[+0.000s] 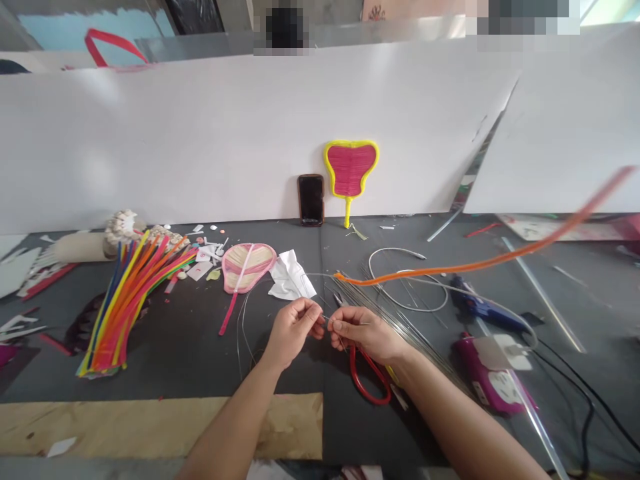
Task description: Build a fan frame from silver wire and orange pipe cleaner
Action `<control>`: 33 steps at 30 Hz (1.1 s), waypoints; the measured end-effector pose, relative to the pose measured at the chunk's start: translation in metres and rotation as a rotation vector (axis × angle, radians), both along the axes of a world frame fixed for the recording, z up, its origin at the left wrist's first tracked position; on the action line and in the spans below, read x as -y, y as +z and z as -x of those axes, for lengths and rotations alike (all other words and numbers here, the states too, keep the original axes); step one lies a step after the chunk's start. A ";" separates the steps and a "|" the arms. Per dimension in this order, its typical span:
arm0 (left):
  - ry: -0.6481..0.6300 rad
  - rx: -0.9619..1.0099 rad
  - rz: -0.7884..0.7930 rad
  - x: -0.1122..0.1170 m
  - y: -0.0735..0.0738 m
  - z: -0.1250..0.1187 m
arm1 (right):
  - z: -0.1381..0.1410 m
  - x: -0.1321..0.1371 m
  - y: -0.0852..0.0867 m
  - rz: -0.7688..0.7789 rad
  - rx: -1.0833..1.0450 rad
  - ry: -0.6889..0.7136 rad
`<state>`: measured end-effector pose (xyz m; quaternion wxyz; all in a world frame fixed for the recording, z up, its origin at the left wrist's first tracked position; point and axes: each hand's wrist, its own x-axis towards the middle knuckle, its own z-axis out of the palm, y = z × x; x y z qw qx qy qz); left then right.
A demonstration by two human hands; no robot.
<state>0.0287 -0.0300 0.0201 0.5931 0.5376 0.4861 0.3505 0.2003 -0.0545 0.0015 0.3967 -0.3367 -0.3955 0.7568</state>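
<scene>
My left hand [293,328] and my right hand [361,331] meet at the middle of the dark table [190,347], both pinched on a thin metal wire [326,319]. The wire curves up and away from my fingers and runs into a long orange tube [480,260], which sweeps up to the right and is blurred at its far end. Under my right wrist lie red-handled scissors [369,381] and a bundle of thin steel wires [400,320].
A fan of coloured tubes [131,297] lies at left, a pink woven fan [246,268] and white paper scrap [290,277] ahead. A phone [311,199] and a yellow-rimmed pink fan [351,170] lean on the white board. Glue guns [487,370] and cables sit at right.
</scene>
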 end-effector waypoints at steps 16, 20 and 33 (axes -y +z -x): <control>-0.057 -0.047 -0.059 0.002 0.003 0.002 | 0.005 0.001 -0.001 0.171 -0.232 -0.065; -0.046 -0.041 -0.054 0.003 0.003 0.002 | 0.004 0.000 -0.001 0.168 -0.220 -0.068; 0.051 -0.094 -0.134 -0.002 -0.001 0.005 | -0.002 -0.004 0.007 0.023 0.027 -0.378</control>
